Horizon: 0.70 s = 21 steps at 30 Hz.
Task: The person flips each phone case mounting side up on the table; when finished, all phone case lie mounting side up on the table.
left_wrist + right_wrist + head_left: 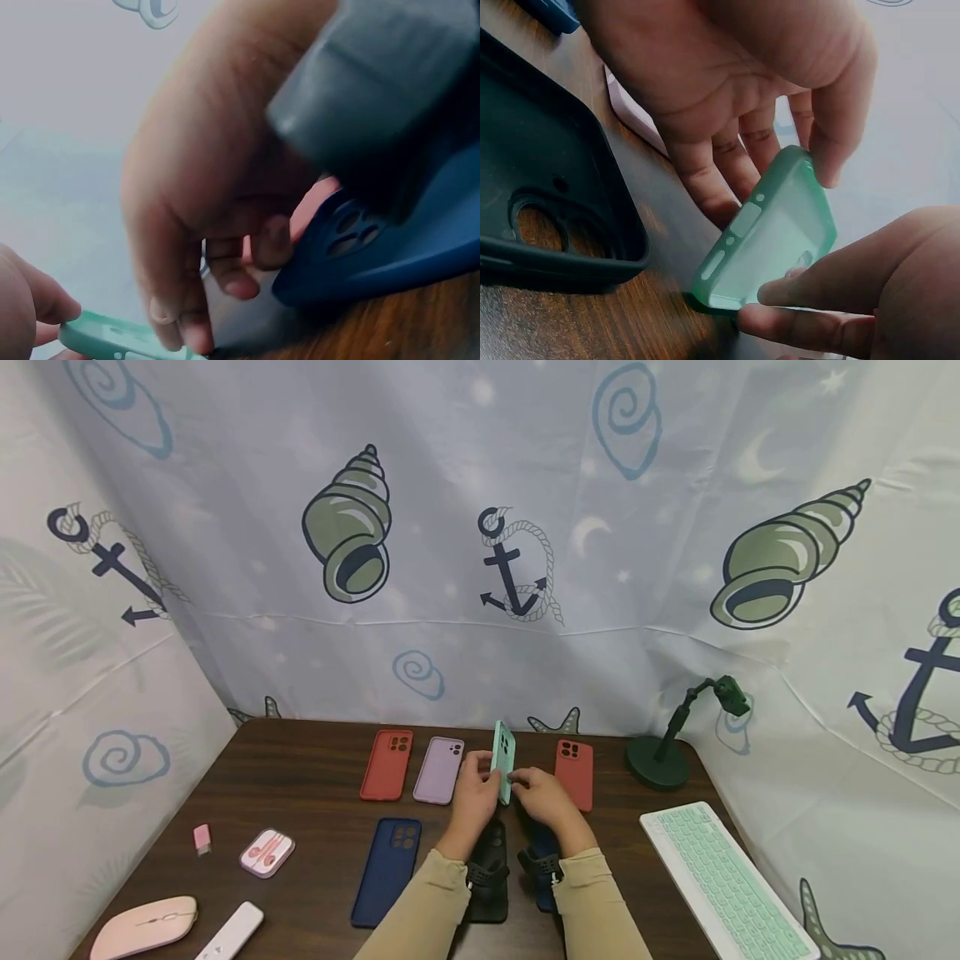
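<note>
A mint-green phone case [503,752] stands on edge above the table, its camera cutouts facing right in the head view. My left hand [474,793] grips its left side between thumb and fingers. Thumb and index finger of my right hand [553,803] pinch its lower edge, plainest in the right wrist view, where the case [780,225] shows its hollow inside. A black phone case [489,885] lies under my left wrist and a blue phone case [420,240] under my right. The left wrist view catches only part of the green case.
Red [386,766], lavender [438,771] and red [574,774] cases line the back; a navy case [386,872] lies left. Further left are boxed earphones [267,853], a pink USB stick [202,839], a mouse [146,927] and a white remote [231,933]. Rightward: green stand [658,763], keyboard [727,877].
</note>
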{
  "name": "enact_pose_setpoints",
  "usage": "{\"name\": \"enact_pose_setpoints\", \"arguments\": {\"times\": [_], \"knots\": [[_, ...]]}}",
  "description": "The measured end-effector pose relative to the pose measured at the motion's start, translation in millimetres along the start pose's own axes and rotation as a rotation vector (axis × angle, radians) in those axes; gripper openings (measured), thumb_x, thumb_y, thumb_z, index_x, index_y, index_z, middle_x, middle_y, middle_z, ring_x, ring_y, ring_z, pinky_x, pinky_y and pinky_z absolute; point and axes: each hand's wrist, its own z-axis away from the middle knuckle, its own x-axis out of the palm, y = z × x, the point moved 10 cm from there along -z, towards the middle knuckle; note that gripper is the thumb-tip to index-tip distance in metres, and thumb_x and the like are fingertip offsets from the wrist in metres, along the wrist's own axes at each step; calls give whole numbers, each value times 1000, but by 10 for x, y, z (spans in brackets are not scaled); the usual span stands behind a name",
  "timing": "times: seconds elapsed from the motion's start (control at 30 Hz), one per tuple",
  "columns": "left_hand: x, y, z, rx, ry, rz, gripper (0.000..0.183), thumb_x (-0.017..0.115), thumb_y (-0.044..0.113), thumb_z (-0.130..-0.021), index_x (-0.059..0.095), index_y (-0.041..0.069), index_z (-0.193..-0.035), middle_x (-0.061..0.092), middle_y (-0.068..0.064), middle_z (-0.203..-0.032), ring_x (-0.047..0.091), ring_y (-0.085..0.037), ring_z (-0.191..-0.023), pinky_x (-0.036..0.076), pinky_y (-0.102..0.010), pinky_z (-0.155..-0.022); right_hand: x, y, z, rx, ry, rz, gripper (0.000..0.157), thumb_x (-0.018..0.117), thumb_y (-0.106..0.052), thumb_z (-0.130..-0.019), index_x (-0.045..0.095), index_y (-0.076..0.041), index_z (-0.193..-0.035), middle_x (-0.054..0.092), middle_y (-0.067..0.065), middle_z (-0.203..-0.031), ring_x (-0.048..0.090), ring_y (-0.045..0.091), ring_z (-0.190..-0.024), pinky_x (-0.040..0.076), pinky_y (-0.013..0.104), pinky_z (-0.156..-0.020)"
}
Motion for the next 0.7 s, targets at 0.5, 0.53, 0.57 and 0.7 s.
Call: {"name": "enact_pose_setpoints", "arguments": {"times": [0.5, 0.53, 0.57, 0.7], "knots": [[-252, 48, -33, 59, 110, -471, 25, 66, 12, -90, 72, 0, -111, 65, -19, -101, 54, -35, -96, 42, -48, -87, 13, 25, -8, -10, -11, 5, 30, 58, -17, -102, 70, -7, -127, 68, 15, -129, 62, 35, -123, 47, 55, -103], [-260, 66, -21, 76, 117, -544, 24, 67, 13, -89, 73, -1, -107, 66, -20, -98, 53, -36, -94, 40, -49, -85, 12, 28, -7, -8, -11, 2, 30, 58, -17, -102, 70, -7, -127, 68, 15, -129, 62, 35, -124, 47, 55, -104], [-261, 86, -8, 95, 121, -614, 22, 68, 14, -87, 74, -2, -101, 66, -21, -94, 51, -37, -91, 38, -50, -83, 8, 30, -6, -4, -11, -4, 30, 58, -17, -102, 70, -7, -127, 67, 15, -130, 61, 36, -125, 46, 55, -105], [-213, 116, 31, 169, 106, -786, 21, 70, 18, -87, 72, -2, -83, 66, -21, -81, 49, -36, -81, 33, -49, -77, 3, 29, 1, 4, -8, -13, 30, 58, -18, -102, 70, -7, -127, 67, 15, -131, 61, 36, -126, 46, 56, -105]]}}
